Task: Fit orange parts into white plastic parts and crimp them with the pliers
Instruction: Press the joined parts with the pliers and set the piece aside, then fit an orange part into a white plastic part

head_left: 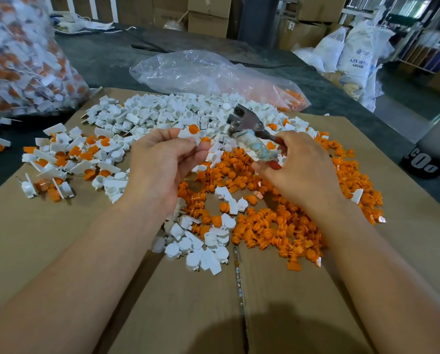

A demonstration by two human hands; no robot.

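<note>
Left hand [162, 162] grip pinches white part [184, 134] with orange part [194, 129] in it. Right hand [298, 169] grip wraps pliers [247, 121].

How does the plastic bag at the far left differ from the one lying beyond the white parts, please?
The left bag bulges, packed full; the far bag lies slack and mostly empty. The left bag holds white-and-orange pieces; the far bag shows only orange parts at its right end. Both are clear plastic.
</note>
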